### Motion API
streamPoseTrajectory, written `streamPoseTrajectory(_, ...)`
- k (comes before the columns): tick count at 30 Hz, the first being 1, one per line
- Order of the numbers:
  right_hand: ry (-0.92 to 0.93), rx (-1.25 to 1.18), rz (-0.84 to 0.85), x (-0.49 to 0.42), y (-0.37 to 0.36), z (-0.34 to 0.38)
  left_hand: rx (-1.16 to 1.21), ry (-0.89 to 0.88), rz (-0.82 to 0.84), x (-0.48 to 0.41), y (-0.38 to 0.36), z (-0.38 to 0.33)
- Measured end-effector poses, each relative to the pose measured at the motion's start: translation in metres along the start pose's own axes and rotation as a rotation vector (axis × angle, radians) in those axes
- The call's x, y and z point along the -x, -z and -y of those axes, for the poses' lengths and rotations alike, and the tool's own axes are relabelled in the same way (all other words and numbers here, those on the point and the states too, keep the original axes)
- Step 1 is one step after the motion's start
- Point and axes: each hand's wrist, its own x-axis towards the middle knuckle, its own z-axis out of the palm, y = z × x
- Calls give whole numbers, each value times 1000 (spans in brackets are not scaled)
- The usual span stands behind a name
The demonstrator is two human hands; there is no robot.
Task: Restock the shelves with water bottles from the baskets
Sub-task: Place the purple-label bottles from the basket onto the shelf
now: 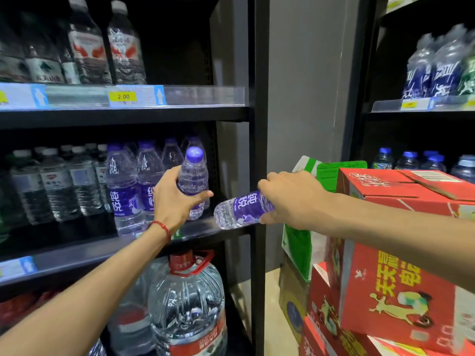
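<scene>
Purple-capped water bottle (193, 173) is held upright at the right end of the middle shelf (77, 255), just beside the row of matching purple-labelled bottles (123, 191), with the left hand (177, 201) curled round its body and the thumb across its front. The right hand (290, 199) grips a second purple-labelled bottle (239, 211) by its upper half, holding it on its side with the base pointing left, near the shelf's front edge. Below stands a large water jug (187, 304) with a red cap, and red cartons (395, 291) are stacked under the right forearm.
</scene>
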Motion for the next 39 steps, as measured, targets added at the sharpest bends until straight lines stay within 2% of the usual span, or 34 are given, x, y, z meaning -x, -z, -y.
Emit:
streamPoseTrajectory(4,44,22,10,2,-1,-8,-16,22,10,1,-10,6)
streamPoseTrajectory(12,88,74,118,13,-2,-7,-111,63,-90,-4,-17,3)
streamPoseTrajectory(20,104,34,122,13,-7,-9,-447,56,-189,-17,-30,7)
streamPoseTrajectory(28,115,28,127,5,-13,-9,-498,92,-317,-12,-49,5)
streamPoseTrajectory(34,136,2,123,2,-24,-13,-546,200,-362,-17,-62,2)
streamPoseTrajectory(39,148,9,97,-1,-29,-10,-535,194,-373,-14,-63,3)
